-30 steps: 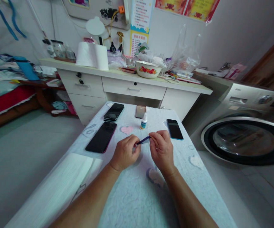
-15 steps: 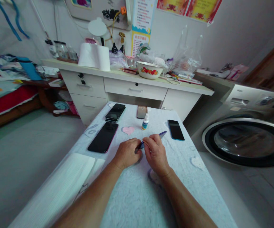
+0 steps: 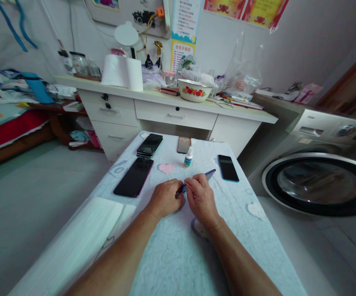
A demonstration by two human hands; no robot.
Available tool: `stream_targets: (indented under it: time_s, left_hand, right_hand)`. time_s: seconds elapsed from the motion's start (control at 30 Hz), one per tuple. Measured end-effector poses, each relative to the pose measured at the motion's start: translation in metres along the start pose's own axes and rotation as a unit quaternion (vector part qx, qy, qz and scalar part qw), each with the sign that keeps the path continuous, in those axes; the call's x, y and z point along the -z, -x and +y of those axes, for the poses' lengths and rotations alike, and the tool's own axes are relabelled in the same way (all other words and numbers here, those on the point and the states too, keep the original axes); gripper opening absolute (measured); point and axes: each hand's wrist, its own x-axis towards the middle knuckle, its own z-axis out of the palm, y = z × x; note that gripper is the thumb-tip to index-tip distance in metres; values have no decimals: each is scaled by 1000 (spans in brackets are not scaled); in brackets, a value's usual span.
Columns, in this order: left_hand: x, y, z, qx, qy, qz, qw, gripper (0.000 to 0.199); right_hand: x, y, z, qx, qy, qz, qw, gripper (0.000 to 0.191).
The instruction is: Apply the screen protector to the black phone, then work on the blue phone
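Note:
A thin blue-edged phone (image 3: 210,174) is tilted up between my two hands over the cloth-covered table (image 3: 171,255). My left hand (image 3: 166,199) is closed round its near left end. My right hand (image 3: 201,200) has its fingers pinched on the phone's edge; whether a small item sits under those fingertips cannot be made out. Just beyond the hands stands a small white spray bottle (image 3: 188,158) with a blue and yellow label. To the left lies a large black phone (image 3: 133,177), and to the right a blue-edged black phone (image 3: 228,168).
Stacked dark phones (image 3: 150,144) lie at the far left of the table, and a brownish phone (image 3: 184,145) at its far edge. Behind is a white desk (image 3: 176,115) with a flowered bowl (image 3: 195,91). A washing machine (image 3: 318,185) with a round door stands right.

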Motion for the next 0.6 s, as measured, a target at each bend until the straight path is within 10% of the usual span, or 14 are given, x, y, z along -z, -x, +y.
stream_targets:
  time_s: [0.6]
  left_hand:
    - [0, -1, -1, 15, -2, -26, 1000, 4]
  right_hand:
    - [-2, 0, 0, -7, -8, -3, 1000, 23]
